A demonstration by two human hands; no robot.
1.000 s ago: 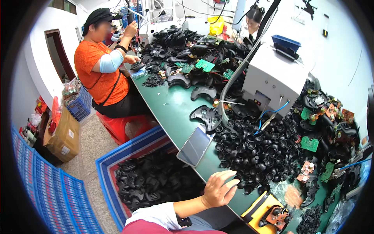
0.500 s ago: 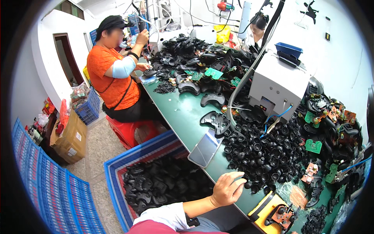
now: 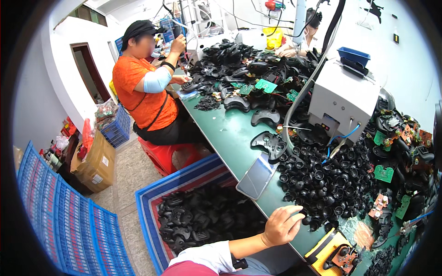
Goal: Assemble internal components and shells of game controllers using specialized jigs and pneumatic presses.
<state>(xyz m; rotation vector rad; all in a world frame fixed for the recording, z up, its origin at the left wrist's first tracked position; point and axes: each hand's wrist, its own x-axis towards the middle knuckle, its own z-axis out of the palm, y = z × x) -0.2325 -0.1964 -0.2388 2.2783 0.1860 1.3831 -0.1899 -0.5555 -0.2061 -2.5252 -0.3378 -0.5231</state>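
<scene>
My left hand (image 3: 283, 226) hovers by the table's front edge, its fingers slightly bent and apart, with nothing visible in them. Just beyond the fingertips lies a heap of small black thumbstick caps (image 3: 322, 184). To the right of the hand, a yellow block (image 3: 321, 252) with a black strip sits at the edge. On it rests an orange-brown circuit board (image 3: 346, 260) fitted with black thumbsticks. A smartphone (image 3: 257, 176) lies flat on the green table (image 3: 221, 120), left of the caps. My right hand does not show.
Black controller shells (image 3: 269, 143), green boards (image 3: 383, 173) and a grey-white machine (image 3: 343, 101) crowd the table. Below the edge stands a blue-rimmed bin (image 3: 146, 216) of dark controller parts. A co-worker in orange (image 3: 147, 99) sits at the far left; another person (image 3: 309, 37) is behind.
The whole view has shifted, so the scene sits slightly farther right. My left hand keeps nearly the same pose beside the caps. The person at the back has a hand showing lower down.
</scene>
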